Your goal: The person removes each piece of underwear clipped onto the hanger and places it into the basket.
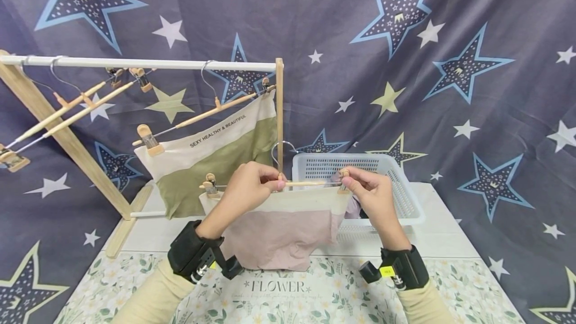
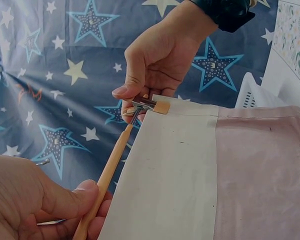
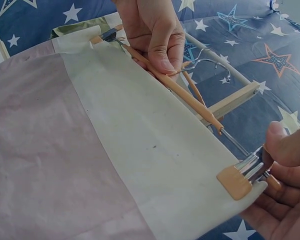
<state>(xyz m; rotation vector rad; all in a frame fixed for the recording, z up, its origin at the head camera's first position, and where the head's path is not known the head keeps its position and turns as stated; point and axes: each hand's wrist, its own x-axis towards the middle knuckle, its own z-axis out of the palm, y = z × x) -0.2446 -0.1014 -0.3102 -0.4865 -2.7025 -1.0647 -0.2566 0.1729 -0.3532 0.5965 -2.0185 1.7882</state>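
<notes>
Left hand [image 1: 249, 186]: grasping hanger [image 1: 306, 183] at mid-length, between thumb and fingers; seven o'clock from the head view's centre.
Right hand [image 1: 375, 196]: grasping right clip [image 3: 235, 182], thumb and fingers about its levers; four o'clock.
Pink-and-white cloth [image 1: 279, 234]: six o'clock, hanging under the hanger; white band [image 3: 150, 145] at left clip [image 1: 210, 184] and right clip; firmness of right bite cannot be told.
Clipping: apparently the step in hand; best done with hanger steadied at the middle, band drawn straight between clips, corner seated deep in the clip; levers eased rather than snapped; a shallow bite could let the corner slip.
Rack [image 1: 157, 62]: ten o'clock; bears green-and-white cloth [image 1: 216, 164].
Basket [image 1: 414, 206]: four o'clock, beyond the right hand; some fabric [image 1: 353, 209] inside.
</notes>
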